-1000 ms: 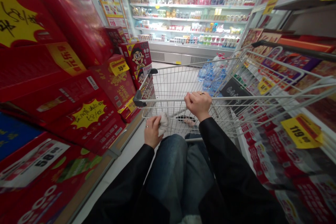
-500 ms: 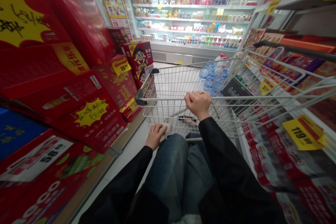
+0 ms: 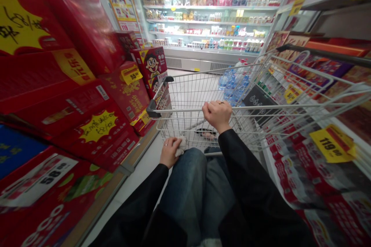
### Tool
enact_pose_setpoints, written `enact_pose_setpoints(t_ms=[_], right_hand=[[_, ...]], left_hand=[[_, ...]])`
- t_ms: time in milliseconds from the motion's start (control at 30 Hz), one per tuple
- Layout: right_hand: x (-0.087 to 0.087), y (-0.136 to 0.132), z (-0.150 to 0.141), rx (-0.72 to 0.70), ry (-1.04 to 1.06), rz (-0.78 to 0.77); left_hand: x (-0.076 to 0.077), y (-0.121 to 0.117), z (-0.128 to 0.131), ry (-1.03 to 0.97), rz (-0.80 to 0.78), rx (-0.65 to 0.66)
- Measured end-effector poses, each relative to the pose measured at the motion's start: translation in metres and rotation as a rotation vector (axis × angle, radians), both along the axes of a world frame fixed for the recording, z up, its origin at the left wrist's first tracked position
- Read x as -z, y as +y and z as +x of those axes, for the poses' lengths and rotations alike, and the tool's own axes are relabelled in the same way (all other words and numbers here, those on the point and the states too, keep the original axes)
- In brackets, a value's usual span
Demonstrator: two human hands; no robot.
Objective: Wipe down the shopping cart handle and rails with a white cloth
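Note:
A wire shopping cart (image 3: 185,109) stands crosswise in front of my knees, its black handle to the right. My right hand (image 3: 218,115) is closed over the cart's near top rail, with a ring on one finger. Lower and to the left, my left hand (image 3: 170,152), also ringed, is closed on a crumpled white cloth (image 3: 181,146), perhaps a wipe, beside the basket's lower wires and my left knee. Part of the cloth is hidden under the fingers. A dark sign panel (image 3: 257,102) is seen through the wires at the cart's right part.
Stacked red gift boxes (image 3: 95,123) crowd the left side on a low platform. Shelves with packets and a yellow price tag (image 3: 333,142) line the right. Bundled water bottles (image 3: 233,85) stand on the floor beyond the cart. A lit refrigerated display (image 3: 208,19) spans the back.
The whole view has shifted slightly, so things sit a little farther left. My right hand stays on the rail; my left hand keeps the white cloth with hardly any movement.

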State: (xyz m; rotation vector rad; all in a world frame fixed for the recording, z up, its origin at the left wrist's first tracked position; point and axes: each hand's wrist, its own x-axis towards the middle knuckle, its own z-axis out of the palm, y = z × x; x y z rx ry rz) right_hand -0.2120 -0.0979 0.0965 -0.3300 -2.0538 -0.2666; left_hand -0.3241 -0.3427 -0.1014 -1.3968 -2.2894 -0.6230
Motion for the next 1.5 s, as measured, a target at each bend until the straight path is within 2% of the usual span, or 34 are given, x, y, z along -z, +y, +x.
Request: enact_pose_setpoints(t_ms=[533,733,833,1033,1133,1200,1300,1433,1500], right_hand=[[-0.002,-0.001,0.001,-0.01,-0.036,-0.045],[-0.003,-0.002,0.0,-0.002,0.01,0.017],[-0.003,-0.001,-0.001,-0.01,0.042,0.049],[-0.001,0.001,-0.002,-0.026,-0.008,-0.022],[-0.001,0.001,-0.001,-0.029,-0.018,-0.041],[-0.002,0.0,0.0,-0.028,-0.023,-0.045],[-0.003,-0.002,0.001,-0.019,-0.028,-0.045],[-0.003,-0.003,-0.001,-0.006,-0.018,-0.048],[-0.004,-0.003,-0.003,0.0,-0.03,-0.061]], left_hand=[[-0.006,0.004,0.003,-0.013,0.01,-0.015],[-0.006,0.004,0.007,0.003,0.064,-0.007],[-0.014,0.002,0.007,0.039,0.141,0.001],[-0.049,0.009,0.0,0.119,0.357,-0.041],[-0.055,0.02,-0.001,0.151,0.386,-0.035],[-0.048,0.028,-0.001,0.165,0.374,-0.028],[-0.028,0.033,-0.001,0.168,0.323,-0.023],[0.001,0.025,-0.002,0.132,0.176,0.016],[0.011,0.018,-0.002,0.102,0.103,0.03]])
